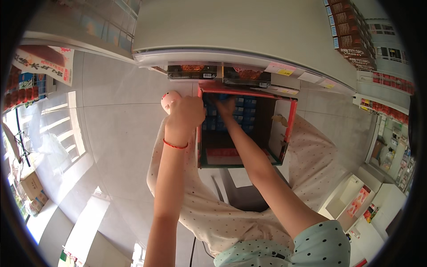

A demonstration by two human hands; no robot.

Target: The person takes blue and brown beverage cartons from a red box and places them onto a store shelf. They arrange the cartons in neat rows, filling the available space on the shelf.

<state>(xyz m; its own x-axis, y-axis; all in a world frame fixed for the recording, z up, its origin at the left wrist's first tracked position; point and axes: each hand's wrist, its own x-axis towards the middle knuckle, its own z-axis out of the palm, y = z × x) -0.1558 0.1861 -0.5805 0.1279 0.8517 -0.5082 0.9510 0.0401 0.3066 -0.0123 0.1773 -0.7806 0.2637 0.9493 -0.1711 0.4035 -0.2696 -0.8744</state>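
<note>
An open-topped cardboard box [293, 116] with red and dark edges sits between my legs, below the shelf front. My left hand [185, 115] is curled over its left rim. My right hand [227, 105] reaches inside, against the upper left part of the contents. Rows of small blue packs [245, 113] line the inside of the box. A blue pack [223, 96] lies at my right fingertips, which are partly hidden in shadow; whether they grip it cannot be told. The lower part of the box interior is dark, and a torn brown patch [280, 120] shows on its right wall.
Above the box runs a white shelf [233, 30] with price tags [280, 68] on its edge. Beneath it stand two black food boxes [192, 71]. Stacked brown drink cartons [350, 36] are at upper right. A pink animal-faced slipper [169, 100] shows beside my left hand.
</note>
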